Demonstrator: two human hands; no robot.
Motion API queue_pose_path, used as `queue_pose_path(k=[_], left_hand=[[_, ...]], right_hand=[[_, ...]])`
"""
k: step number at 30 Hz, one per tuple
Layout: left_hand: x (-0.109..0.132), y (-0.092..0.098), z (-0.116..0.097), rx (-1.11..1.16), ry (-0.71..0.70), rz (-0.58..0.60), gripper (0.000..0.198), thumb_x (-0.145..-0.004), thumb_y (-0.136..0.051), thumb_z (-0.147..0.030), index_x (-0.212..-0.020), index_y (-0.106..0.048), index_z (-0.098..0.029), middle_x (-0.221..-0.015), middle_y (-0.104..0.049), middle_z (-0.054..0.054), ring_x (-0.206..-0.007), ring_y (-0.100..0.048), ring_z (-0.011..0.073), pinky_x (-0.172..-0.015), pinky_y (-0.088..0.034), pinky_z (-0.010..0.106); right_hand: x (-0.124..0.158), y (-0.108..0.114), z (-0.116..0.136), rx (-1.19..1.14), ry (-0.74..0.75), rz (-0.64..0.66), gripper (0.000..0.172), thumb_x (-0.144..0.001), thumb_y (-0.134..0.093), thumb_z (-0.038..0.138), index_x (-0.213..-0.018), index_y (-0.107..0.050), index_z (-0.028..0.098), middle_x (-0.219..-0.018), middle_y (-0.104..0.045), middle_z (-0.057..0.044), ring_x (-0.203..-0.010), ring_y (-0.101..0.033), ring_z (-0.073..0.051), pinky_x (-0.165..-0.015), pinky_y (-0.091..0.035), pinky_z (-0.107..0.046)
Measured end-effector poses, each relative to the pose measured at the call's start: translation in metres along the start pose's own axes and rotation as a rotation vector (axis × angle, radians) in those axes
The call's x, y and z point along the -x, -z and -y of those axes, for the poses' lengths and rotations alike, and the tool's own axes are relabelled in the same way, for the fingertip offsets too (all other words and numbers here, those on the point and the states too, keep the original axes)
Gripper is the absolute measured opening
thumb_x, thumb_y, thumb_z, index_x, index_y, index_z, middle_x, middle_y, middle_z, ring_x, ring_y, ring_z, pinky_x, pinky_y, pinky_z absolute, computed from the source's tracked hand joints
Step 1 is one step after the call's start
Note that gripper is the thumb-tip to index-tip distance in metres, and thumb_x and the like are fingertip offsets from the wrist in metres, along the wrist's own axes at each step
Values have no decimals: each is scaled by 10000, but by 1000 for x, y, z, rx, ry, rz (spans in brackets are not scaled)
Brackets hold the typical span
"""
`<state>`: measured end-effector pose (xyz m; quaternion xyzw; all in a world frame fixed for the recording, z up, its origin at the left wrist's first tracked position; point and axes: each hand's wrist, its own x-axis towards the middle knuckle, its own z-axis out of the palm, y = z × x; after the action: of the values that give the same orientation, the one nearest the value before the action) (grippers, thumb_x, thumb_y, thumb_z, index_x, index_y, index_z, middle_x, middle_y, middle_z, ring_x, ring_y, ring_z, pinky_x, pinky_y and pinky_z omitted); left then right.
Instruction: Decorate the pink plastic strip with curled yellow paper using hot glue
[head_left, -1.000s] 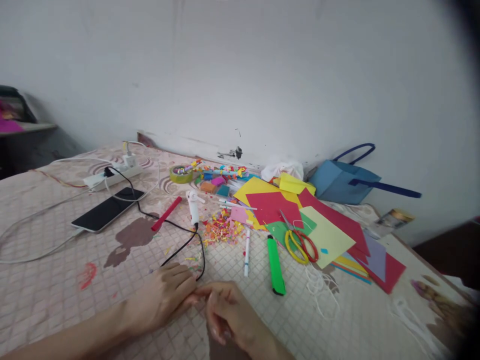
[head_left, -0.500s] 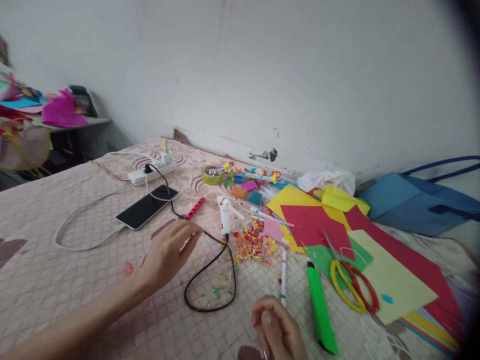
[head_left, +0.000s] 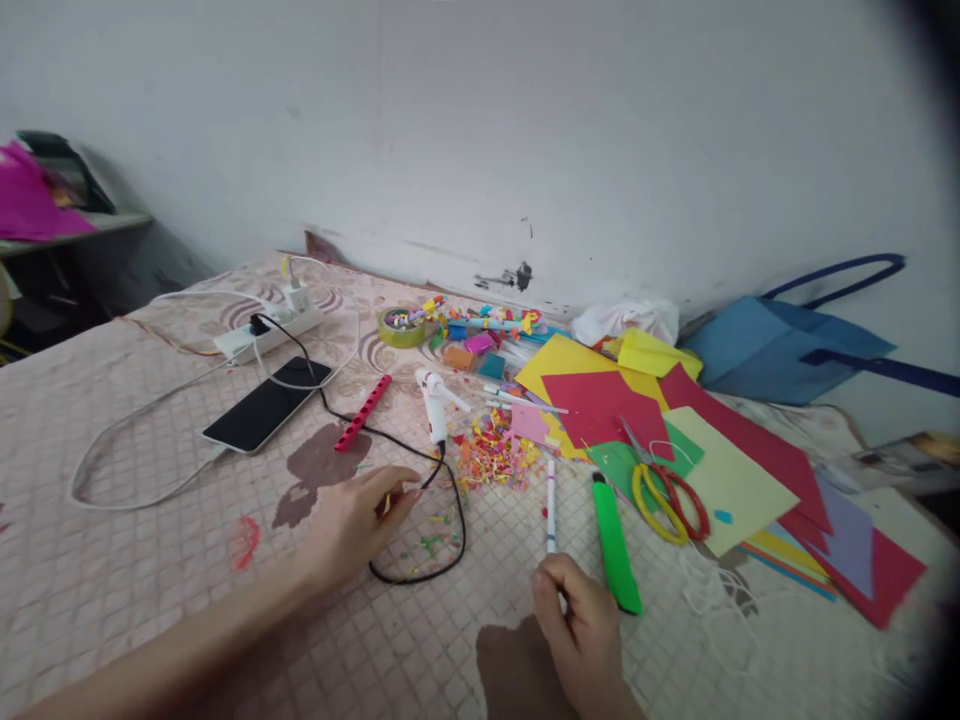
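Observation:
My left hand [head_left: 358,522] is closed in a pinch, its fingertips right at the black cord [head_left: 457,553] of a white hot glue gun [head_left: 433,405]. Whether the cord or something small is between them I cannot make out. Curled into a loose fist, my right hand [head_left: 579,628] is at the near end of a white marker [head_left: 552,505] on the bedspread; its palm is hidden. Just right of that hand lies a bright green box cutter [head_left: 616,548]. Colourful paper scraps [head_left: 498,453] are heaped in front of the glue gun.
Scissors [head_left: 660,503] with yellow and red handles rest by coloured paper sheets [head_left: 606,410]. To the left are a phone [head_left: 266,405], a power strip [head_left: 262,335] and a red perforated strip [head_left: 364,413]. Tape [head_left: 401,330] and a blue bag [head_left: 784,350] are near the wall.
My left hand has moved right and down to the glue gun's cord. My right hand has come further into view, up to the marker. The whole view has shifted right.

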<state>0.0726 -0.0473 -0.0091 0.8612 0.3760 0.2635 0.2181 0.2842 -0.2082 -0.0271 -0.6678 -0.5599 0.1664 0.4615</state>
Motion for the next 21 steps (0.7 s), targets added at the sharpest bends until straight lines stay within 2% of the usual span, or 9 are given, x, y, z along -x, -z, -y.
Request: queue_pose_path(k=[1, 5, 7, 11, 12, 14, 17, 19, 21], left_hand=[[-1, 1, -1, 19, -15, -9, 186, -867, -463, -290, -992, -572, -207, -731, -596, -19, -528, -493, 72, -517, -379, 194], [-3, 6, -6, 63, -82, -55, 165, -887, -428, -228, -991, -552, -192, -854, -598, 10, -585, -513, 70, -561, -412, 193], [2, 4, -15, 89, -175, -5, 140, -886, -427, -206, -922, -560, -180, -809, -598, 11, -598, -519, 79, -560, -415, 194], [22, -13, -40, 137, -635, 356, 121, -869, -457, -180, -844, -575, -171, -756, -614, 30, -721, -570, 135, -649, -452, 241], [27, -18, -43, 127, -722, 353, 114, -868, -464, -180, -845, -575, -170, -770, -625, 37, -751, -580, 149, -687, -460, 262], [31, -25, -44, 100, -701, 280, 106, -859, -482, -178, -915, -572, -175, -834, -641, 46, -807, -592, 154, -757, -463, 275], [28, -27, -36, 30, -614, 107, 167, -842, -518, -200, -1007, -539, -188, -917, -636, 44, -895, -583, 163, -808, -453, 284], [25, -26, -31, 35, -537, 16, 27, -837, -510, -164, -851, -519, -184, -789, -596, 10, -751, -569, 121, -675, -449, 224], [24, -26, -27, 27, -513, -72, 180, -837, -491, -131, -678, -424, -183, -636, -500, -30, -560, -481, 81, -528, -377, 189]], right_hand=[[-1, -2, 2, -43, -24, 14, 85, -823, -505, 249, -779, -569, 215, -639, -555, 0, -508, -477, -116, -483, -379, -233], [-6, -10, 11, -318, -173, 161, 357, -867, -435, 263, -1223, -401, 265, -1184, -521, -78, -584, -520, -92, -525, -468, -243], [-6, -12, 15, -355, -201, 199, 386, -872, -431, 265, -1253, -370, 265, -1180, -521, -76, -600, -525, -92, -558, -480, -247], [-1, -12, 22, -244, -17, 342, 506, -832, -503, 252, -1313, -344, 256, -1134, -550, -73, -729, -560, -133, -669, -485, -273], [-1, -11, 24, -200, 72, 407, 499, -824, -517, 248, -1302, -374, 256, -1146, -551, -73, -806, -568, -151, -731, -478, -289], [-4, -8, 24, -115, 192, 456, 411, -828, -520, 249, -1235, -466, 254, -1112, -583, -62, -918, -563, -172, -804, -452, -300], [-12, -1, 18, -40, 116, 232, 182, -858, -477, 242, -1002, -586, 221, -861, -632, -23, -777, -575, -138, -687, -436, -243], [-16, 4, 13, -32, 10, 57, 127, -863, -459, 235, -828, -575, 197, -633, -546, 29, -577, -504, -100, -548, -375, -208], [-18, 6, 9, -37, -40, -14, 181, -857, -461, 244, -693, -514, 188, -511, -402, 66, -470, -391, -79, -469, -287, -204]])
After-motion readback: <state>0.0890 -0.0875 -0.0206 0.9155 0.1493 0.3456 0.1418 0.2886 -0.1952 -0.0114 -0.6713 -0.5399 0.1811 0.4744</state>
